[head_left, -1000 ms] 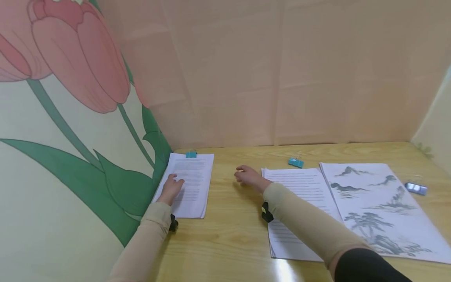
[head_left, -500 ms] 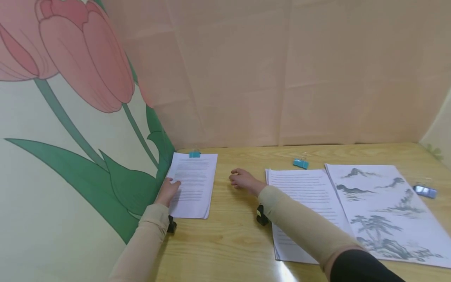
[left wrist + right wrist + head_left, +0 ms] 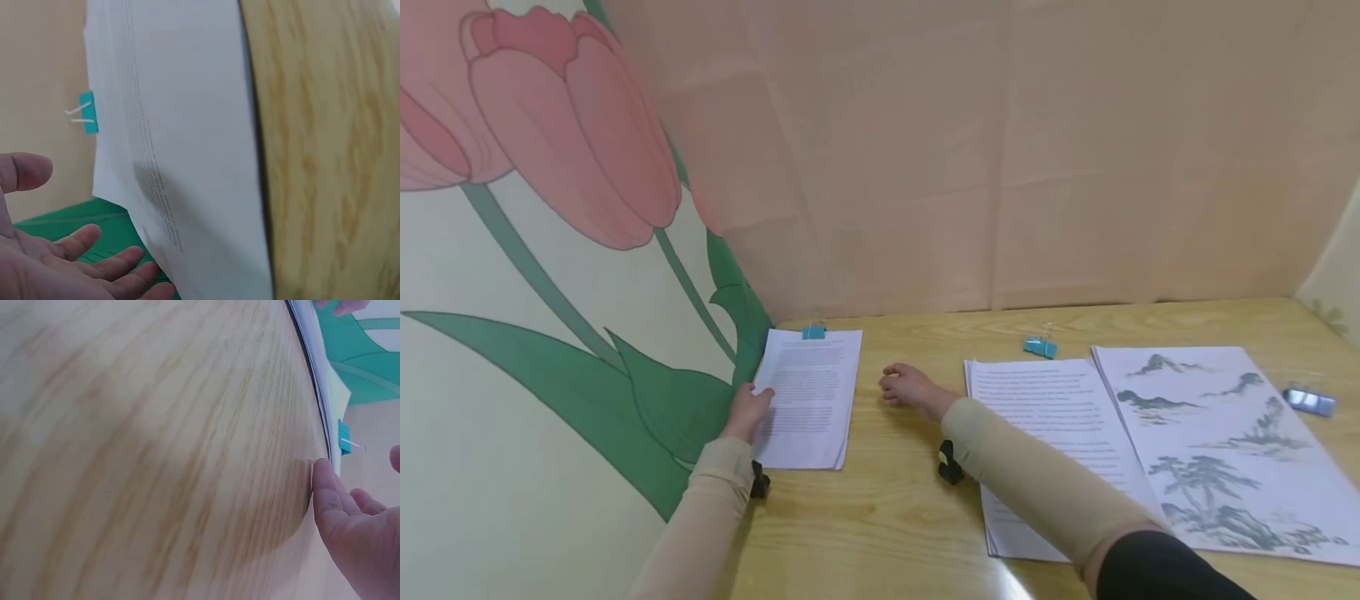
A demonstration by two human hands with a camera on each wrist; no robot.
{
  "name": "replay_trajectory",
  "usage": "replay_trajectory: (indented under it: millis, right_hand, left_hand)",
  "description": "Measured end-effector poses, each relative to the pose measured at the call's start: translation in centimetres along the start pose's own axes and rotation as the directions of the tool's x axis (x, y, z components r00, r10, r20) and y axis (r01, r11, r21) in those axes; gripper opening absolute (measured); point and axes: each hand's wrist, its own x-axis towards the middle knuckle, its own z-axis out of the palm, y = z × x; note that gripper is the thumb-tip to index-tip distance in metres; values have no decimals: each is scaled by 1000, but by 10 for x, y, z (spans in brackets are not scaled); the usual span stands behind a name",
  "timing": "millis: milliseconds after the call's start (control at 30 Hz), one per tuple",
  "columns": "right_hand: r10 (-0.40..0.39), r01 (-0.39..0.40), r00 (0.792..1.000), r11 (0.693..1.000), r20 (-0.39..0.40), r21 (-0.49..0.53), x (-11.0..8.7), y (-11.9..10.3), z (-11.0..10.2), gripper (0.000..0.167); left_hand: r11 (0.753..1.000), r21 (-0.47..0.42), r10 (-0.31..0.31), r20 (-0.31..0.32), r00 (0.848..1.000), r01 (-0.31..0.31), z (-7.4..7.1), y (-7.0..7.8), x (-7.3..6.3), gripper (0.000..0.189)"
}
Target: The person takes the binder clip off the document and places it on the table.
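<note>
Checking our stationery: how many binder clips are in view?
3: a teal clip at the top edge of the left stack, another teal clip beyond the middle pages, and a shiny clip right of the landscape sheet. Others may be hidden.

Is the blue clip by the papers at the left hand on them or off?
On: the teal clip sits over the far edge of the paper stack, its wire handles sticking outward.

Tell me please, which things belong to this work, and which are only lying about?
Likely in work: left paper stack, its teal clip, left hand, right hand.
Probably lying about: middle paper stack, landscape sheet, second teal clip, silvery clip.
</note>
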Motion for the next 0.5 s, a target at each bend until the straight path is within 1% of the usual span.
replay_trajectory:
  millis: [133,233,367,500]
  right_hand:
    - [4,-5,1000,1000,4,13,3,3,5,48]
    - [9,-9,1000,999,3,45,2,1,8,49]
    - [3,-4,1000,995,8,102,-1,-3,11,50]
    - [8,-11,1000,990,21,141,-2,-3,15,51]
  left_hand:
    - [1000,-4,-15,8,1000,15,-4,-7,1,67]
    - [1000,-26,-9,10,1000,10,-7,-10,3,67]
    - [999,-41,3,14,1000,-2,-10,-11,5,64]
    - [999,-45,-6,21,1000,7,-12,-8,5,63]
